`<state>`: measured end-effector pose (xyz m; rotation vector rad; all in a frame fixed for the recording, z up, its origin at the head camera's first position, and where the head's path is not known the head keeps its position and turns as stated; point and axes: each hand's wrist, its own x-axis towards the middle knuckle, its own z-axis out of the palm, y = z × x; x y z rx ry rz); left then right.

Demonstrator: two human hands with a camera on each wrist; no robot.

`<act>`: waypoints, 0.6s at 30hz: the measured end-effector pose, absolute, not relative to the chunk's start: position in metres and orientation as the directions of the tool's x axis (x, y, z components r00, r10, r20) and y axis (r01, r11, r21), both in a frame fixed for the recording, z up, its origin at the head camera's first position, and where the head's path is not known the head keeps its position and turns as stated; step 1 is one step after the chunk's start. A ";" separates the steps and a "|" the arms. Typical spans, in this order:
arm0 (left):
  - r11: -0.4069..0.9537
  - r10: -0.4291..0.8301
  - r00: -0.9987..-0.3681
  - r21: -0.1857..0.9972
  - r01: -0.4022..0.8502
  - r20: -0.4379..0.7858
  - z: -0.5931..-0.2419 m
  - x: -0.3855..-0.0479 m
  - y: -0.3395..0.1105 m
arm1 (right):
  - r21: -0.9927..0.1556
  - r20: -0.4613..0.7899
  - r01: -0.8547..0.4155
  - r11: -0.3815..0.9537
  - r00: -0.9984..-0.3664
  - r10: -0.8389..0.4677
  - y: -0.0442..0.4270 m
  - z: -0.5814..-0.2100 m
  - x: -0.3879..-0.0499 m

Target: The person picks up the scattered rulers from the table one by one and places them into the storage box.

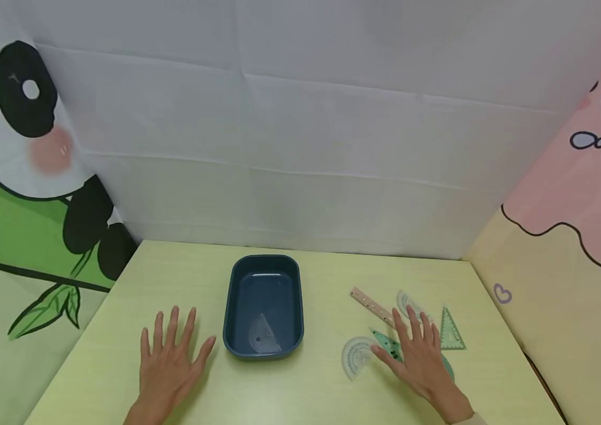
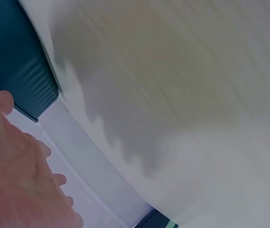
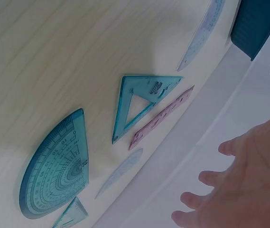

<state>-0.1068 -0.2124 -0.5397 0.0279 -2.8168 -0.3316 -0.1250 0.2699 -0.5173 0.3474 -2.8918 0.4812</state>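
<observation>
My left hand (image 1: 167, 369) is spread, fingers straight, over the table left of a dark blue tray (image 1: 263, 295). A clear protractor (image 1: 264, 335) lies in the tray. My right hand (image 1: 422, 363), also spread and holding nothing, hovers above several drawing tools. Around it lie a pink ruler (image 1: 371, 306), a clear protractor (image 1: 355, 357), another clear protractor (image 1: 404, 299) and a green set square (image 1: 452, 332). Partly hidden by that hand are a second green set square (image 1: 387, 343) and a green protractor, which the right wrist view shows whole (image 3: 59, 171).
The pale yellow wood-grain table (image 1: 321, 395) ends at a white cloth wall (image 1: 300, 200) behind. A panel with a cartoon panda (image 1: 51, 159) stands on the left, and a pink and cream panel (image 1: 560, 195) on the right.
</observation>
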 end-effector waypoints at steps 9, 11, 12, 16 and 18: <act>0.972 -0.053 -0.952 0.234 0.020 0.301 -0.541 -0.106 -0.216 | -0.300 0.215 -0.271 0.915 -0.953 -0.211 0.266 -0.520 -0.124; 0.970 -0.054 -0.952 0.241 0.021 0.300 -0.539 -0.106 -0.216 | -0.304 0.212 -0.269 0.914 -0.954 -0.211 0.265 -0.520 -0.125; 0.969 -0.056 -0.953 0.245 0.020 0.299 -0.538 -0.106 -0.216 | -0.306 0.211 -0.269 0.913 -0.954 -0.211 0.265 -0.520 -0.125; 0.968 -0.059 -0.955 0.251 0.017 0.292 -0.536 -0.108 -0.215 | -0.313 0.216 -0.276 0.909 -0.952 -0.214 0.264 -0.519 -0.126; 0.967 -0.059 -0.954 0.252 0.018 0.294 -0.534 -0.109 -0.214 | -0.317 0.220 -0.280 0.906 -0.951 -0.217 0.264 -0.518 -0.126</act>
